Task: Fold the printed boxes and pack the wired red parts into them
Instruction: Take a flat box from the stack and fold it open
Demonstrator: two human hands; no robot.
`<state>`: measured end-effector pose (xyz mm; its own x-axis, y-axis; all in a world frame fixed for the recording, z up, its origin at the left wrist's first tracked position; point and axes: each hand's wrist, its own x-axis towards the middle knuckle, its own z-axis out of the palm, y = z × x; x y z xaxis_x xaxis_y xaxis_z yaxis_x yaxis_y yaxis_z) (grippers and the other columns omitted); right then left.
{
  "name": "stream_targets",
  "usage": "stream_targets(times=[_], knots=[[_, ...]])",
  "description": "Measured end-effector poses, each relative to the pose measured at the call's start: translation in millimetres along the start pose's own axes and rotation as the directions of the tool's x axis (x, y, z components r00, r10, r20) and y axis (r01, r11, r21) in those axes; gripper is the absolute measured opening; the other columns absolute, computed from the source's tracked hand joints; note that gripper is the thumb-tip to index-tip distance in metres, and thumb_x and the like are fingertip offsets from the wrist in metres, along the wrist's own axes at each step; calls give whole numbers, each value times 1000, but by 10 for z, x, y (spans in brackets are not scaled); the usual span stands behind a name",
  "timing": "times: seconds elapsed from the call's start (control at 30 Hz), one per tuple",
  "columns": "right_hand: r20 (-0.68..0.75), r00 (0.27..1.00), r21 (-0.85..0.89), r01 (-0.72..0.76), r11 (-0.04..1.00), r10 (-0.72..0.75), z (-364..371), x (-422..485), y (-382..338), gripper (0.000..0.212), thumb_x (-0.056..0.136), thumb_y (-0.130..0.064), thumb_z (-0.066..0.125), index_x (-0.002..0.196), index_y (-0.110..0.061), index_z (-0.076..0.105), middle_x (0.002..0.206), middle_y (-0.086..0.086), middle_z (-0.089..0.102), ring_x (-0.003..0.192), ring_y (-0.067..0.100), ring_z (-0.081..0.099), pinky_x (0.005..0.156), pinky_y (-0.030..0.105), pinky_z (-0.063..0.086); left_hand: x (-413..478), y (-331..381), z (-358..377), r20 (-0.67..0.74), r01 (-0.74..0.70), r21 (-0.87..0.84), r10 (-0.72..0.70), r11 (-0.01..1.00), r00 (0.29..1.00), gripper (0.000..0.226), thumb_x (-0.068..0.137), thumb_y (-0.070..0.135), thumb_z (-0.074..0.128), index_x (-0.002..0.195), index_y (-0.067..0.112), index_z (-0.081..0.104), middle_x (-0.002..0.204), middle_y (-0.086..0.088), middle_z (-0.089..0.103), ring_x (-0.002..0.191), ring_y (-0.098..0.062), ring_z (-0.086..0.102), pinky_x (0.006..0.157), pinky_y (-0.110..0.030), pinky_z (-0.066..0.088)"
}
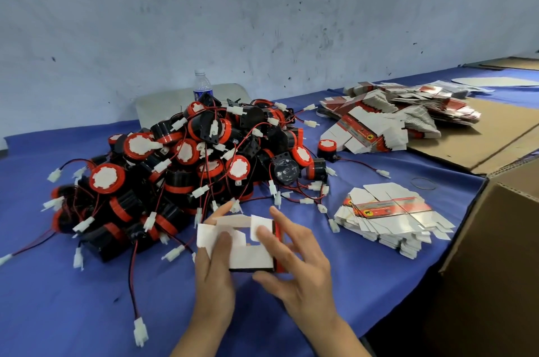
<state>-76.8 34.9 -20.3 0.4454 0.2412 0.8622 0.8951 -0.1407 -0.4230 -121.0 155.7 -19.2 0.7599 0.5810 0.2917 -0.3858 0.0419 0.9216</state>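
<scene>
Box (250,258), half-folded, just in front of parts pile (186,161): left hand (215,278) and right hand (299,269) both grasping it.

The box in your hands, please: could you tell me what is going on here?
A person is folding a printed box over the blue table: the left hand holds it while the right hand presses a white flap. Its flaps are not yet closed. The heap of wired red parts lies behind, and flat boxes are stacked to the right.
</scene>
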Motion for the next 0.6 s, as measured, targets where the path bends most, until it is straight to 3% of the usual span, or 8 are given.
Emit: stream_targets(times=[0.1,0.17,0.23,0.3,0.37,0.5,0.6], knots=[[14,999,-115,51,992,-49,-2,8,32,41,92,-52,52,128,-31,56,129,3,57,94,19,61,72,24,52,35,-31,-61,2,91,-39,-91,995,996,32,93,32,53,125,32,57,126,-7,62,108,-21,61,85,-37,48],[-13,999,-75,-48,996,47,-19,7,39,39,92,-53,52,118,-26,64,121,0,60,88,15,62,71,25,53,27,3,-33,78,14,16,-15,1000,997,46,93,42,52,138,35,45,139,-2,53,123,-20,54,98,-42,46],[-33,984,-14,-174,985,174,-34,6,45,35,91,-54,52,104,-25,68,115,-7,58,84,8,58,69,20,49,5,31,9,140,-88,91,75,992,987,54,90,49,48,142,44,35,148,12,43,132,-9,45,104,-32,43],[-53,960,42,-274,961,276,-40,4,57,28,87,-49,57,97,-25,67,109,-9,57,86,0,56,70,12,44,-11,59,41,197,-156,167,122,974,973,53,84,57,48,136,56,36,142,29,43,126,5,46,93,-13,45],[-54,928,142,-358,923,368,-50,12,74,24,83,-42,58,93,-23,69,105,-7,60,89,0,58,72,14,45,-23,82,48,226,-166,217,116,962,967,47,81,71,49,127,63,43,134,32,48,120,8,50,84,-6,44],[-16,893,191,-438,878,449,-58,18,70,17,83,-45,54,91,-34,64,103,-11,60,93,11,59,77,27,47,-27,101,38,216,-196,275,139,941,967,47,76,84,42,109,54,57,117,27,60,99,4,62,69,-7,48],[-28,904,154,-417,896,426,-72,26,61,14,84,-45,53,89,-36,62,106,-13,60,111,11,54,90,24,41,-10,57,20,224,-213,316,145,925,964,47,75,87,38,95,49,56,101,17,63,78,-5,66,58,-21,54]])
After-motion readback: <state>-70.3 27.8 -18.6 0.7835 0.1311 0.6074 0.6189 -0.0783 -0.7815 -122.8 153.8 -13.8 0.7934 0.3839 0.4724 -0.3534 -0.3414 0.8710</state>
